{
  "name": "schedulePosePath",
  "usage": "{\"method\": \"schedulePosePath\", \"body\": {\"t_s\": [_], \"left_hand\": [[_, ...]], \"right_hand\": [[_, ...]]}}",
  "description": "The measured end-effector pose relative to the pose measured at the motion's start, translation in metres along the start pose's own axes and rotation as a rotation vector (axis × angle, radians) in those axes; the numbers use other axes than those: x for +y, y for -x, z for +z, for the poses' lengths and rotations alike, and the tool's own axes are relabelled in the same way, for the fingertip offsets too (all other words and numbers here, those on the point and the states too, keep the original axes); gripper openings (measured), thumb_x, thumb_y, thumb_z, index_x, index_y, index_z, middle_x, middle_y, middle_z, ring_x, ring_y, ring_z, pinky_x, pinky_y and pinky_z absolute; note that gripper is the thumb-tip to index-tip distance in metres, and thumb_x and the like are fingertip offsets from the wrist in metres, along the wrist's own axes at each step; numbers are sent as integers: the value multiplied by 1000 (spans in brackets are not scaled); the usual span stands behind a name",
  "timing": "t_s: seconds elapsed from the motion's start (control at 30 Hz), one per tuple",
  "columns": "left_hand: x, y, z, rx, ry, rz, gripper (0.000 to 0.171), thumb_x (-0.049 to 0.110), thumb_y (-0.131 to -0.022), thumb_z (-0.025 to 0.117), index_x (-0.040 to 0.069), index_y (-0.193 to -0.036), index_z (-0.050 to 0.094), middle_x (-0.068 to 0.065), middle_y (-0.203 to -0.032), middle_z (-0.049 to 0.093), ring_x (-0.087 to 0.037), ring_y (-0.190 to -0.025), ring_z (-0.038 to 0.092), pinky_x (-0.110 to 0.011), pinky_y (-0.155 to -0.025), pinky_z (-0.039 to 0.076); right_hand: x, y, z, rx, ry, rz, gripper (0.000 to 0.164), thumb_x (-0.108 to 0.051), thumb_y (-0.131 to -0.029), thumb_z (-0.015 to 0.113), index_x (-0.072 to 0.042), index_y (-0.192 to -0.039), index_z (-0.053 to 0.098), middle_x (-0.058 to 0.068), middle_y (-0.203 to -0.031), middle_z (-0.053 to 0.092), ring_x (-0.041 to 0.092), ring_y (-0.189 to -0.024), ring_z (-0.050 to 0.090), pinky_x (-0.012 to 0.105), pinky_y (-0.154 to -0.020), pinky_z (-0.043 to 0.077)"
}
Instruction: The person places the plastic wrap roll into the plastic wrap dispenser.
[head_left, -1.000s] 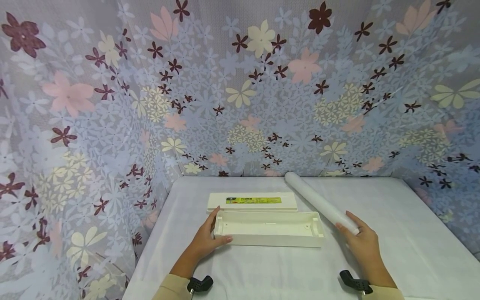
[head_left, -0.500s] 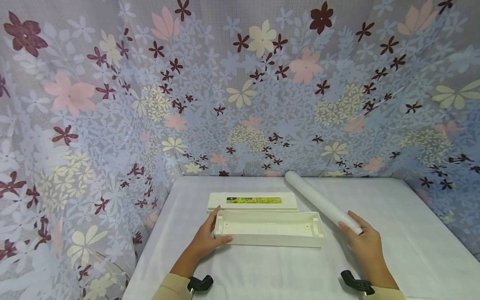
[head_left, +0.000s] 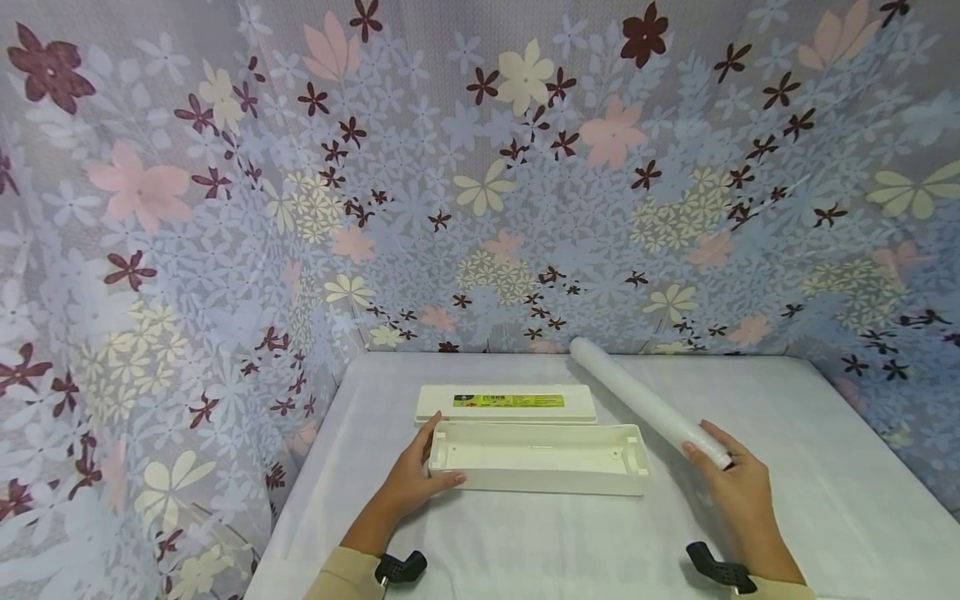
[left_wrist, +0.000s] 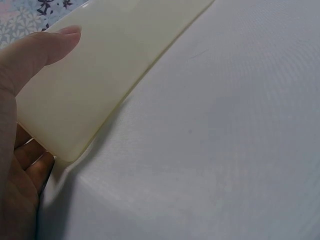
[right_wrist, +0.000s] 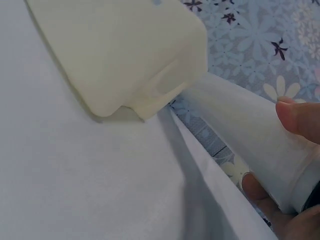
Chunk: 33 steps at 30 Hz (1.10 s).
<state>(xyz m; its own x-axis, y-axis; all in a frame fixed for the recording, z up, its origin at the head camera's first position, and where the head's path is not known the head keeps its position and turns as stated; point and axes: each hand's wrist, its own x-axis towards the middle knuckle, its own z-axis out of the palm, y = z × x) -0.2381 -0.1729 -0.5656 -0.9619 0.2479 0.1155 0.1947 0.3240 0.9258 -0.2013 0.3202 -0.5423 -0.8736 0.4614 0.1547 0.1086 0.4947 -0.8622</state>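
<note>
A long cream plastic box without its lid sits on the white-covered table, its inside facing up. My left hand grips its left end, thumb over the front wall and fingers at the end wall, as the left wrist view also bears out. Behind the box lies its matching lid with a yellow-green label. In my right hand is the near end of a white roll of plastic film, slanting away to the back. The right wrist view has thumb and fingers around the roll, beside the box's right end.
White cloth covers the table. A flowered curtain hangs along the back and both sides, close behind the roll's far end. Black wrist mounts sit on both forearms.
My right hand has shifted slightly to the right with the near end of the roll, which has swung a little away from the box. The left hand, box and lid stay put.
</note>
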Motion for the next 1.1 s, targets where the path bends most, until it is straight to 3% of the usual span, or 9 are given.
{"method": "schedulePosePath", "body": {"t_s": [0.13,0.3,0.43,0.7,0.8,0.93,1.0,1.1], "left_hand": [[0,0,0,-1,7,8,118,38,-80,95,18,-170,21,-7,-170,30,-32,-152,32,-56,-119,27],[-1,0,-1,-8,35,21,116,32,-81,95,16,-170,22,-9,-169,30,-32,-151,33,-56,-118,29],[-1,0,-1,-7,37,18,116,30,-81,95,16,-170,22,-9,-169,30,-32,-152,32,-56,-119,28],[1,1,-1,-7,26,4,117,33,-81,95,17,-170,21,-8,-170,29,-32,-152,32,-56,-119,27],[1,1,-1,-4,24,1,116,33,-81,95,17,-170,22,-8,-169,30,-32,-152,31,-57,-119,27],[1,0,-1,-3,37,4,117,31,-81,96,17,-170,22,-8,-169,31,-32,-152,32,-56,-119,27],[0,0,-1,-4,44,8,117,30,-81,96,16,-170,22,-7,-169,31,-31,-152,33,-56,-119,28],[0,1,-1,-2,45,10,116,30,-81,95,16,-170,22,-7,-169,31,-31,-152,33,-55,-119,28]], "right_hand": [[-1,-1,-2,29,-26,-9,65,-36,-94,83,-7,-148,62,26,-141,61,15,-101,58,12,-68,42],[-3,-2,-4,21,-37,66,69,-41,-95,81,-10,-152,58,22,-150,55,33,-122,56,17,-75,43],[-5,-1,-7,13,-38,98,72,-45,-96,78,-11,-155,55,20,-154,51,37,-131,51,24,-80,43],[-9,-1,-7,19,-78,96,68,-39,-96,80,-10,-153,57,18,-152,54,34,-129,54,12,-77,44],[-11,-1,-7,17,-88,113,69,-38,-97,80,-11,-155,55,17,-155,52,36,-134,52,27,-95,50],[-14,-2,-6,17,-93,129,70,-39,-97,78,-11,-156,53,16,-158,49,39,-138,49,56,-106,45],[-14,-1,-6,23,-91,134,69,-39,-97,78,-12,-156,54,15,-157,50,38,-138,49,57,-106,45],[-14,-2,-6,32,-79,132,68,-39,-97,79,-12,-155,55,14,-156,51,37,-137,51,50,-104,48]]}}
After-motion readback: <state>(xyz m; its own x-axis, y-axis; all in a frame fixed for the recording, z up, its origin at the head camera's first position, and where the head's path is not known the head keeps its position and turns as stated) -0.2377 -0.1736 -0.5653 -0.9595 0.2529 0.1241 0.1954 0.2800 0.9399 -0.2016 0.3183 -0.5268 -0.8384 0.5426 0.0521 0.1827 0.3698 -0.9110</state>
